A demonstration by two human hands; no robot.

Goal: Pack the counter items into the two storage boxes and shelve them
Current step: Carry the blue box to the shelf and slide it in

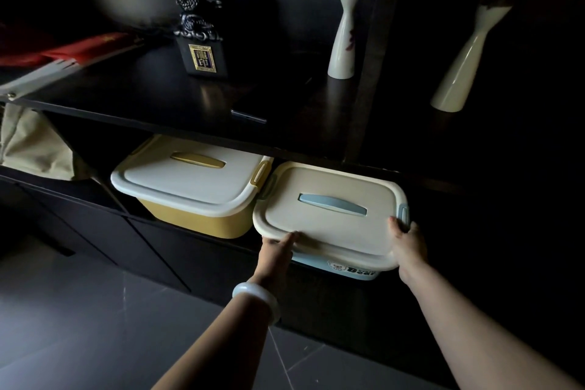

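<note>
pale blue plastic, cream lid: the blue storage box (332,225) is sitting in the lower shelf opening, front edge sticking out past the shelf lip, touching the yellow storage box (193,180) on its left, which is sitting deeper in. both lids are on, each with a recessed bar handle, blue (332,204) and yellow (198,160).

left hand (277,252) is gripping the front left lid rim, thumb on top, other fingers hidden under the rim. right hand (408,245) is holding the front right corner near the side latch (403,210), thumb over the rim, the rest out of sight.

handling guess: rigid smooth moulded plastic, rounded corners, glossy so a bit slippery; weight unknown, contents hidden. the rim overhang is giving a good two-handed hold, and the top handle would suit a lift. a lid-only hold could pop it if the latches aren't locked.

upper shelf: dark glossy board with a black dragon statuette (198,19) and two tall white ceramic vases (343,38) (462,63), breakable. the floor (95,326) is grey tile.
</note>
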